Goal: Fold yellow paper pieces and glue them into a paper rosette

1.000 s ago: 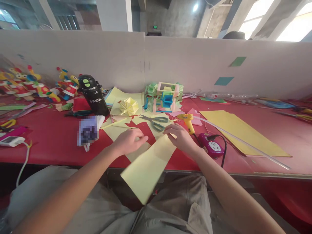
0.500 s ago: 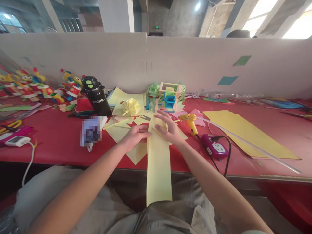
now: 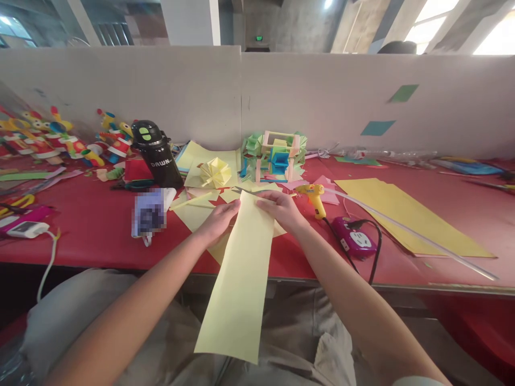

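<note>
A long pale yellow paper strip [image 3: 241, 284] slopes from the tabletop toward my lap, its near end hanging past the table edge. At its far end, my left hand [image 3: 219, 222] is closed on the left edge, with most fingers hidden beneath the paper. Opposite it, my right hand [image 3: 285, 210] grips the right edge, thumb lying on top. Just beyond the strip's far end lie scissors [image 3: 238, 190], partly covered, among pale yellow paper pieces [image 3: 193, 212]. A folded yellow paper ball [image 3: 217, 171] sits behind my left hand.
Right of my hands are a yellow glue gun [image 3: 316, 198], a purple power socket [image 3: 356, 238] and yellow sheets [image 3: 410, 220] under a clear rod. To the left stands a black bottle [image 3: 159, 158]. A coloured paper model [image 3: 277, 158] stands before the grey partition [image 3: 161, 91].
The strip's near end has swung left and lifted toward me, and its far end has come nearer. My right hand has shifted from lying over the paper to holding its right edge.
</note>
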`<state>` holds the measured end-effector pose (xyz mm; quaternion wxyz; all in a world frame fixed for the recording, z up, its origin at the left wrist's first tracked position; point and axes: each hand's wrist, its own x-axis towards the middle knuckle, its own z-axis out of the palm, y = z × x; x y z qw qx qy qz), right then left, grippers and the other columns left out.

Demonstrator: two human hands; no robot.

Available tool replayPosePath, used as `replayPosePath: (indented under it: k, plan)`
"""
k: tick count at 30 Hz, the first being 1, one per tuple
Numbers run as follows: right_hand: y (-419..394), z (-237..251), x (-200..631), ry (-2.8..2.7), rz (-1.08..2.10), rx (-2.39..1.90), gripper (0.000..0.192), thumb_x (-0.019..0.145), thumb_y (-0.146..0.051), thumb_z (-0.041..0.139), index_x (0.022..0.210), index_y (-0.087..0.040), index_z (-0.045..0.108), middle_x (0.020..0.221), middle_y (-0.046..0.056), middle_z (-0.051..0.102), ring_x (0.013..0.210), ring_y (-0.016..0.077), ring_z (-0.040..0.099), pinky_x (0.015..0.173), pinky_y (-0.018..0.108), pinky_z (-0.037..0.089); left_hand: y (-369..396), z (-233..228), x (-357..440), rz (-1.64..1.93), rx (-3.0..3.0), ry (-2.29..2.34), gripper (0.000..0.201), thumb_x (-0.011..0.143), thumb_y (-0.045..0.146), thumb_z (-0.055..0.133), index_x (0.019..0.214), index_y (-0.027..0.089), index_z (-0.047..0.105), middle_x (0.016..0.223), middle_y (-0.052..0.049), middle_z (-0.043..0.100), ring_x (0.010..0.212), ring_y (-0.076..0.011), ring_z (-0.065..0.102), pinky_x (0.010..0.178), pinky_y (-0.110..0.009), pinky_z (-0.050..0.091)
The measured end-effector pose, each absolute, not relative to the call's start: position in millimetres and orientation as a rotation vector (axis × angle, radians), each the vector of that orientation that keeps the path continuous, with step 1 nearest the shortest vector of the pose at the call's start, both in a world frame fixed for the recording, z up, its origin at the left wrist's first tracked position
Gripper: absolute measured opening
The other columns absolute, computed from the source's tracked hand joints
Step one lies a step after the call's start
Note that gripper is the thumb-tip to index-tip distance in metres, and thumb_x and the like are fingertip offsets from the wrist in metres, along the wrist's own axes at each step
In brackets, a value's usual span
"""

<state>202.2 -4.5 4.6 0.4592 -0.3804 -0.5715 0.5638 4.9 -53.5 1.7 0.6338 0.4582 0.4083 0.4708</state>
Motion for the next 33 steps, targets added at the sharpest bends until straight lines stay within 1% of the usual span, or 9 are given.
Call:
replayPosePath:
  k: [6,9,13,17,21,27,33]
  plan:
    - [-3.2,3.3,201.3,-1.325,1.45,-0.878,0.038,0.063,-0.045,0.086,0.088,-0.021,0.071,0.082,0.002,0.072,0.072,0.0184,0.067,0.067,0.033,0.055,-50.0,0.8,10.5,1.119,0.969,0.897,0.055,0.08,0.067,0.066,0.104,0.018,0.074,0.101,-0.009,0.077,0.097,-0.0271,0.071,0.085,-0.037,0.056]
    - [-4.4,4.9,201.0,-1.298,1.464,-0.907,0.04,0.061,-0.045,0.087,0.089,-0.021,0.071,0.08,0.003,0.072,0.069,0.0187,0.068,0.066,0.034,0.055,-48.1,1.1,13.3,1.107,0.964,0.9,0.051,0.078,0.061,0.072,0.104,0.018,0.074,0.101,-0.01,0.076,0.093,-0.0258,0.072,0.08,-0.036,0.056]
    - [-6.8,7.2,199.7,-1.326,1.479,-0.92,0.041,0.061,-0.044,0.087,0.092,-0.021,0.071,0.082,0.003,0.072,0.072,0.0183,0.068,0.067,0.033,0.055,-45.9,1.9,16.8,1.118,1.006,0.936,0.045,0.072,0.055,0.08,0.096,0.018,0.074,0.093,-0.008,0.076,0.082,-0.0229,0.071,0.075,-0.034,0.056]
    - [-7.8,7.3,197.2,-1.398,1.421,-0.898,0.037,0.067,-0.047,0.082,0.091,-0.02,0.071,0.085,0.003,0.07,0.072,0.0156,0.065,0.064,0.029,0.051,-42.4,0.7,21.2,1.225,1.042,1.059,0.042,0.066,0.053,0.084,0.087,0.017,0.074,0.086,-0.005,0.075,0.079,-0.0211,0.069,0.076,-0.033,0.054]
    - [-9.1,7.7,194.7,-1.42,1.388,-0.875,0.038,0.067,-0.048,0.082,0.088,-0.019,0.068,0.085,0.003,0.068,0.072,0.0134,0.061,0.061,0.025,0.047,-40.1,-1.3,25.5,1.317,1.134,1.16,0.038,0.068,0.051,0.082,0.082,0.017,0.075,0.082,-0.004,0.073,0.079,-0.0195,0.066,0.076,-0.03,0.051]
    - [-13.1,10.2,194.2,-1.425,1.393,-0.868,0.037,0.068,-0.048,0.082,0.082,-0.018,0.065,0.076,0.0,0.063,0.065,0.0119,0.057,0.057,0.025,0.043,-42.8,-0.1,29.0,1.374,1.208,1.191,0.034,0.073,0.049,0.078,0.079,0.016,0.074,0.076,-0.002,0.07,0.075,-0.0175,0.062,0.072,-0.028,0.048]
    - [-12.3,10.8,196.3,-1.433,1.436,-0.849,0.04,0.065,-0.05,0.083,0.081,-0.019,0.064,0.074,-0.001,0.062,0.064,0.0118,0.056,0.056,0.025,0.042,-43.6,-0.6,29.6,1.419,1.269,1.221,0.031,0.074,0.047,0.076,0.079,0.017,0.076,0.077,-0.002,0.071,0.079,-0.0181,0.061,0.073,-0.027,0.047]
